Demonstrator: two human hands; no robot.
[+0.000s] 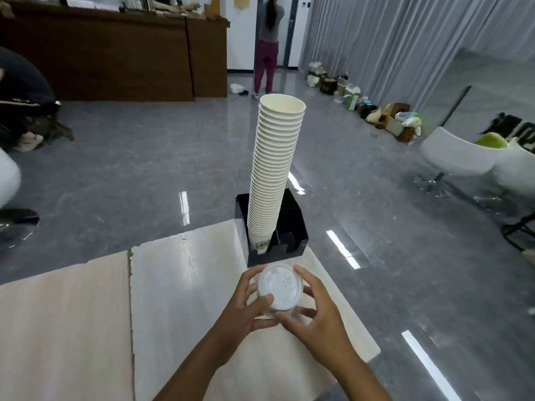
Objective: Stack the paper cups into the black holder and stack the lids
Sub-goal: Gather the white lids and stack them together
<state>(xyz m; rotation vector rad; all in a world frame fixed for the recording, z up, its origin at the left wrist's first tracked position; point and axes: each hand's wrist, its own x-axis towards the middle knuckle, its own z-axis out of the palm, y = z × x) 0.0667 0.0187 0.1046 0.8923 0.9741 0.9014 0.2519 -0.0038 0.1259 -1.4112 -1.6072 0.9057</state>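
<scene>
— hands?
— left hand (246,308) and right hand (314,314) both curl round the stack of lids (279,287), fingers cupping its sides above the table (188,285).
— cups?
— tall stack of paper cups (275,175) stands just beyond the hands, in the black holder (292,247).

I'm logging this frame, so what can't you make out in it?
Head view only:
- Translucent white plastic lid stack: count unclear, left hand and right hand cover its sides.
- Green logo on the bottom paper cup: too small.
- Black square holder: floor hidden by the cup tower.
</scene>
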